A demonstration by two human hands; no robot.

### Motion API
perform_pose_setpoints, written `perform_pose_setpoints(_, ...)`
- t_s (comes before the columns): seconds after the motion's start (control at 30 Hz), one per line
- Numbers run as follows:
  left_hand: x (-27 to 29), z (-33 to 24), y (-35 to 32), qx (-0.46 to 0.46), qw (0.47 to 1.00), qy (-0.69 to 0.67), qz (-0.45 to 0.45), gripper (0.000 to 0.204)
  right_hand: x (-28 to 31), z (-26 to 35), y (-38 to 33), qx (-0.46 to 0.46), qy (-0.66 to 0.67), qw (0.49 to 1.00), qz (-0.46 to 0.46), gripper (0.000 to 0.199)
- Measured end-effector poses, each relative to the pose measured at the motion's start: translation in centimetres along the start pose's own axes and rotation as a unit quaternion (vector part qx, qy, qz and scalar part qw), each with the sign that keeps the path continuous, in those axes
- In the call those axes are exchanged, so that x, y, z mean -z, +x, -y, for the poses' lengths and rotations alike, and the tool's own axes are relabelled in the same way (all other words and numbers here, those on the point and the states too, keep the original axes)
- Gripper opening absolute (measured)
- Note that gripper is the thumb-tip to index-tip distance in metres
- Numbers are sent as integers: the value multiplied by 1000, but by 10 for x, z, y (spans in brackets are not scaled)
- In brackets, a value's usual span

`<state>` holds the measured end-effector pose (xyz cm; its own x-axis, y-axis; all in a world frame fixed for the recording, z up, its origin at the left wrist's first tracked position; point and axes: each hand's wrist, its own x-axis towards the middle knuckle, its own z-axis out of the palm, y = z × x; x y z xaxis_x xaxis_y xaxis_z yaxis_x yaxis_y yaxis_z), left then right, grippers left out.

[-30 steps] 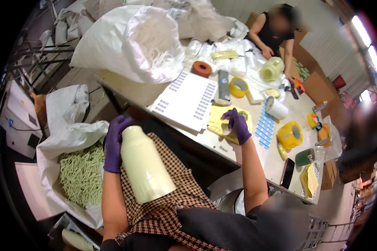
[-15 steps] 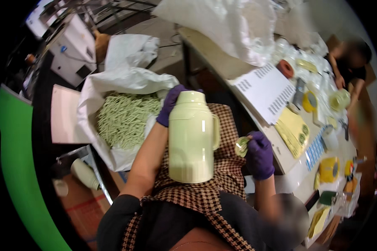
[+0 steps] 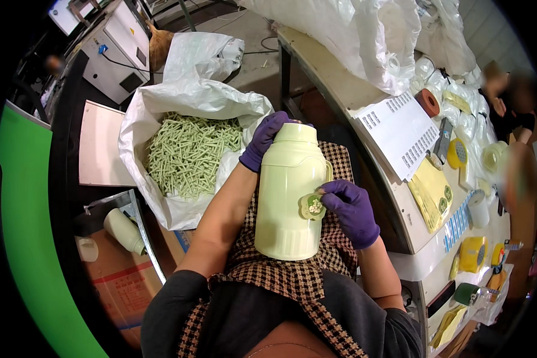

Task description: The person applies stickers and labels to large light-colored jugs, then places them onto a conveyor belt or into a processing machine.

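A pale green thermos jug (image 3: 286, 230) stands upright over my lap, its loop handle facing right. My left hand (image 3: 265, 141), in a purple glove, is closed around the neck end of the jug; some of its fingers are hidden behind it. My right hand (image 3: 353, 210), also gloved in purple, pinches a small green-and-gold sticker (image 3: 312, 206) with a pale flower pattern by its edge. The sticker overlaps the jug's lower right front, below the handle; whether it touches the surface I cannot tell.
To the left, a white sack (image 3: 138, 134) holds many short green sticks (image 3: 191, 156). Another pale jug (image 3: 123, 231) lies at lower left. On the right-hand bench (image 3: 394, 224) are printed paper (image 3: 394, 140), yellow sticker sheets (image 3: 431, 194) and tape rolls. A person sits beyond it.
My right hand has moved left with the sticker, bringing it from beside the jug to in front of its lower right side. The jug has shifted slightly right in view.
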<state>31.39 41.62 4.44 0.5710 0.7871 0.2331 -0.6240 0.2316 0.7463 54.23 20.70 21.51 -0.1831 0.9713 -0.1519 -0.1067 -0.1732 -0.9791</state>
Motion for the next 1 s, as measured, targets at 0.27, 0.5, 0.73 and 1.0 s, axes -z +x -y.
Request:
perform_pose_setpoints(0.27,-34,-31,-4,-55,971,226,-59,37,4,-14,6,161,-317,916,-187,71)
perform_pose_setpoints(0.5,-105,-59,-8,-6,974,198,-106,23,-2,-46,-45,363,-421,830,45,80)
perform_pose_setpoints(0.73,-140,-86,11,52,836,516,-179,32,85,-22,-95,337,-504,794,54,44)
perform_pose_setpoints(1.0,-169,-64,57,-41,703,708,-56,28,279,17,-1,135,-681,651,-307,42)
